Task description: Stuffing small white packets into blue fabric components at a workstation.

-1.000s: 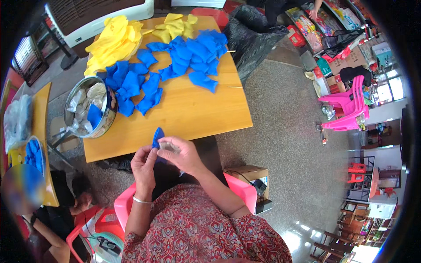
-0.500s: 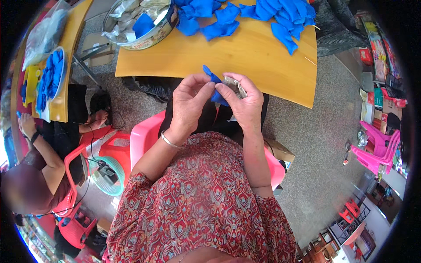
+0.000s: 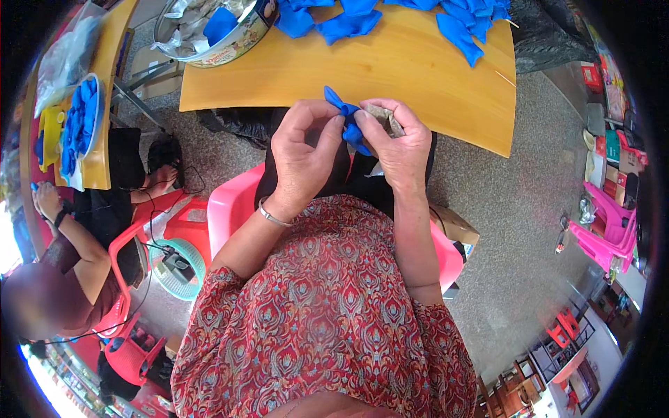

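Yellow wooden tabletop [image 3: 390, 70] stood before the seated person, blue pieces cut off at its far edge. Just above the lap, the left hand [image 3: 303, 150] pinched a small blue folded piece [image 3: 348, 122]; the right hand [image 3: 401, 143] gripped it too, fingers half hiding something greyish, hard to identify.

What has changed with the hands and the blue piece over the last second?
The view has tipped down, so the wooden table and its blue pieces now sit higher in the picture. The left hand and right hand stayed together at the table's near edge, still pinching the same blue piece; the right hand also holds something greyish. Nothing was let go.
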`<act>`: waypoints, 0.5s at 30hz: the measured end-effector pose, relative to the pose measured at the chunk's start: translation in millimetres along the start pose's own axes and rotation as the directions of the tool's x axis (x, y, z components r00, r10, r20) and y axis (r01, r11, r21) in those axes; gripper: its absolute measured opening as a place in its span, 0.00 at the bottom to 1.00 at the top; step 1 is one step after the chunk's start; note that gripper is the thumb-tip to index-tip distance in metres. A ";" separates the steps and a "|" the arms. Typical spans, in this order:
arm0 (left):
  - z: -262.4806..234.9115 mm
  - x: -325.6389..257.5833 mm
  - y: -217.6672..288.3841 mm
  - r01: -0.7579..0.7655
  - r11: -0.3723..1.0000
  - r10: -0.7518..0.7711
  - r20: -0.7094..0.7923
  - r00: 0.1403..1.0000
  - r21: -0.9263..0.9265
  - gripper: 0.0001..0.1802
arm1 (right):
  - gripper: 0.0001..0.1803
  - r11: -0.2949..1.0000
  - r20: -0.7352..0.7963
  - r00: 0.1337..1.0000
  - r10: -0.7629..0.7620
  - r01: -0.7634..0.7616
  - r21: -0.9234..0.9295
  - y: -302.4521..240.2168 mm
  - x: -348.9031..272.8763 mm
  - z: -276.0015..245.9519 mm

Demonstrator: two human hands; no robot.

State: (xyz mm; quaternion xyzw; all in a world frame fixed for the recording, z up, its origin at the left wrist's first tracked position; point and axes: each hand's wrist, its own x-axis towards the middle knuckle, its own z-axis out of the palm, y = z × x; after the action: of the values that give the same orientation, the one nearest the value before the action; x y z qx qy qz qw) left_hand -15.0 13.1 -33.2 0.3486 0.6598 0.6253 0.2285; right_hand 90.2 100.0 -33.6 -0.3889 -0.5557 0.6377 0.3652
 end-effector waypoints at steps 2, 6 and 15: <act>2.9 2.4 2.0 -0.077 0.995 0.078 -0.007 0.997 0.066 0.05 | 0.08 1.000 -0.008 1.000 0.025 -0.025 0.008 -1.2 0.6 -2.8; 5.0 8.5 12.1 -0.282 0.919 0.309 -0.058 0.949 0.276 0.08 | 0.11 0.990 -0.017 0.990 0.141 -0.140 0.021 -0.1 2.2 -13.3; 15.3 13.7 8.5 -0.427 0.790 0.464 0.027 0.886 0.440 0.11 | 0.22 0.896 0.259 0.966 0.013 -0.126 0.426 -18.3 -11.2 -21.0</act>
State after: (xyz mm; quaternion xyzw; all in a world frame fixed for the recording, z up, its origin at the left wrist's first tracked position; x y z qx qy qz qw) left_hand -11.1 33.3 -24.8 0.5100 0.6900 0.5123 -0.0362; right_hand 114.6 101.0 -16.0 -0.2330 -0.4246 0.8029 0.3475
